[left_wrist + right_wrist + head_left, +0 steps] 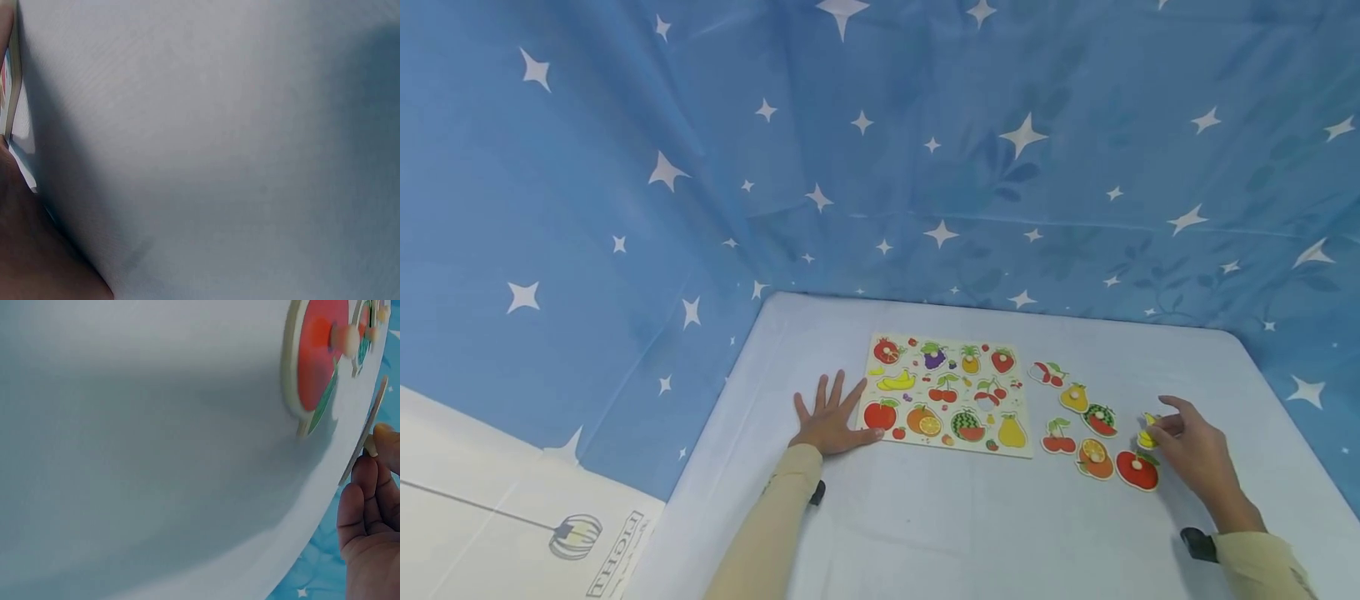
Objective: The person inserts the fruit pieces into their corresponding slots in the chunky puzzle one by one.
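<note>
My left hand (829, 423) lies with fingers spread at the left edge of a fruit puzzle board (936, 451), its thumb and a fingertip at that edge. In the left wrist view, only part of the hand (31, 244) and a sliver of the board show. At the right, my right hand (1199, 457) pinches a yellow banana puzzle piece (1147, 432). The right wrist view shows thumb and fingers on the piece's small wooden knob (370, 446), with the piece edge-on. A red apple piece (1137, 472) with a knob lies just left of that hand.
Loose knobbed pieces lie right of the board: watermelon (1101, 420), pear (1074, 397), orange (1094, 459), cherries (1058, 437) and a red-and-white fruit (1048, 373). A white cloth (940, 533) covers the table. Blue star-patterned curtain (880, 167) hangs behind.
</note>
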A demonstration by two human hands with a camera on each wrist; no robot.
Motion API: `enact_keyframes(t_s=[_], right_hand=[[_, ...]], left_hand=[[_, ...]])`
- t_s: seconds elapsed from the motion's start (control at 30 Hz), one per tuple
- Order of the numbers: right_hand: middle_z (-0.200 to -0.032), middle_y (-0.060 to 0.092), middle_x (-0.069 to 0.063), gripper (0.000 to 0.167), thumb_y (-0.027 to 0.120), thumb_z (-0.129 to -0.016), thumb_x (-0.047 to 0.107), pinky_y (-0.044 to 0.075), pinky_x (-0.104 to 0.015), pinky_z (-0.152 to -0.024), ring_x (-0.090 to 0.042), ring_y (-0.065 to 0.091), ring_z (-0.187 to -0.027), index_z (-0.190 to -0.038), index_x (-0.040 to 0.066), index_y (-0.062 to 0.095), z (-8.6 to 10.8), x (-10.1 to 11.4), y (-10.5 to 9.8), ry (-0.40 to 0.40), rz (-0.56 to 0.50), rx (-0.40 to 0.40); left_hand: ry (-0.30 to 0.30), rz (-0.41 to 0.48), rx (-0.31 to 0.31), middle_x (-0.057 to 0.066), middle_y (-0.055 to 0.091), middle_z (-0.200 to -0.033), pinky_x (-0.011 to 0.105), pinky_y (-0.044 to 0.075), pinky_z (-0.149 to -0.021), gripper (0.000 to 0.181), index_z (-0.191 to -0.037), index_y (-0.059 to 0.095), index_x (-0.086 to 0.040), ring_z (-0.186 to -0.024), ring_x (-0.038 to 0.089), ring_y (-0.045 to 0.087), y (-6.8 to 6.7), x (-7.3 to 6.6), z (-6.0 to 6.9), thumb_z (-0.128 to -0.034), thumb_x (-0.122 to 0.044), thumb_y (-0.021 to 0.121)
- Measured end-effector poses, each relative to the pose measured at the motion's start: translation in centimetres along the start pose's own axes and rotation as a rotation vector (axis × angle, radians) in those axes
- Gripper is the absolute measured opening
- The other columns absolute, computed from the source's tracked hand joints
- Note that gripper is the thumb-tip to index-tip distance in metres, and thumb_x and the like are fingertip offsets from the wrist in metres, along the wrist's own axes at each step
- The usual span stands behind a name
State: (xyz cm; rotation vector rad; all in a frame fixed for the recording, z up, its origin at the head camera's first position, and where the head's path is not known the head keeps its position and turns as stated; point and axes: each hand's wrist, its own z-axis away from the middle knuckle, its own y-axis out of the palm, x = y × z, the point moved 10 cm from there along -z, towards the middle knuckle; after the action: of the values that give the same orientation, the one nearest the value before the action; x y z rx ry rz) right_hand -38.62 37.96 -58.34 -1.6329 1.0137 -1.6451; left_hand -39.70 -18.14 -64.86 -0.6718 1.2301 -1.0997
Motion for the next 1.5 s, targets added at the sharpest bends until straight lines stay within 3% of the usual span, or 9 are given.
enact_keyframes(t_s=[0.3, 0.53, 0.87, 1.13, 1.37, 1.5], right_hand=[[-0.111, 0.066, -0.033, 0.065, 0.07, -0.101, 0.002, 0.064, -0.045, -0.072, -0.048, 0.067, -0.098, -0.154, -0.012, 0.036, -1.1, 3.1, 1.6, -0.021, -0.043, 0.001], [-0.112, 0.066, -0.03, 0.071, 0.068, -0.103, 0.004, 0.061, -0.059, -0.085, -0.046, 0.067, -0.099, -0.16, -0.009, 0.029, -1.6, 5.4, 3.1, -0.033, -0.093, 0.015], [-0.112, 0.066, -0.026, 0.072, 0.068, -0.103, 0.005, 0.059, -0.058, -0.09, -0.042, 0.066, -0.1, -0.162, -0.007, 0.028, -2.8, 9.1, 5.6, -0.064, -0.14, 0.03], [-0.109, 0.067, -0.02, 0.071, 0.07, -0.102, 0.009, 0.054, -0.03, -0.076, -0.033, 0.064, -0.094, -0.161, -0.003, 0.033, -3.8, 12.4, 7.4, -0.102, -0.167, 0.025], [-0.107, 0.067, -0.021, 0.069, 0.071, -0.102, 0.006, 0.054, -0.052, -0.089, -0.035, 0.063, -0.095, -0.16, -0.003, 0.035, -4.2, 15.5, 9.2, -0.147, -0.218, 0.021], [-0.103, 0.067, -0.017, 0.068, 0.071, -0.102, 0.005, 0.053, -0.05, -0.086, -0.032, 0.063, -0.092, -0.16, -0.002, 0.037, -4.3, 17.2, 10.2, -0.19, -0.237, 0.027]], left_hand=[[-0.011, -0.009, 0.003, 0.012, -0.005, -0.18, 0.077, -0.016, -0.117, 0.106, -0.174, 0.018, -0.031, -0.162, 0.041, -0.013, -0.1, 0.2, 0.1, -0.0899, -0.072, 0.067], [-0.009, -0.016, -0.01, 0.012, -0.005, -0.18, 0.077, -0.015, -0.117, 0.106, -0.174, 0.019, -0.03, -0.162, 0.041, -0.013, -0.2, 0.3, 0.0, -0.0896, -0.073, 0.067], [-0.009, -0.02, -0.03, 0.007, -0.009, -0.18, 0.078, -0.016, -0.116, 0.108, -0.173, 0.014, -0.037, -0.162, 0.039, -0.015, 0.7, 1.0, -0.8, -0.0869, -0.08, 0.063], [-0.021, -0.021, -0.004, 0.008, -0.008, -0.18, 0.077, -0.016, -0.117, 0.108, -0.174, 0.015, -0.035, -0.162, 0.039, -0.016, 0.4, 0.9, -0.5, -0.0877, -0.077, 0.065], [-0.018, 0.001, 0.002, 0.009, -0.008, -0.18, 0.075, -0.018, -0.117, 0.107, -0.174, 0.015, -0.034, -0.162, 0.038, -0.016, 0.2, 0.6, -0.3, -0.0887, -0.075, 0.067], [-0.023, -0.021, 0.007, 0.007, -0.009, -0.18, 0.075, -0.017, -0.117, 0.108, -0.174, 0.013, -0.036, -0.162, 0.037, -0.017, 0.6, 0.6, -0.5, -0.0883, -0.077, 0.065]])
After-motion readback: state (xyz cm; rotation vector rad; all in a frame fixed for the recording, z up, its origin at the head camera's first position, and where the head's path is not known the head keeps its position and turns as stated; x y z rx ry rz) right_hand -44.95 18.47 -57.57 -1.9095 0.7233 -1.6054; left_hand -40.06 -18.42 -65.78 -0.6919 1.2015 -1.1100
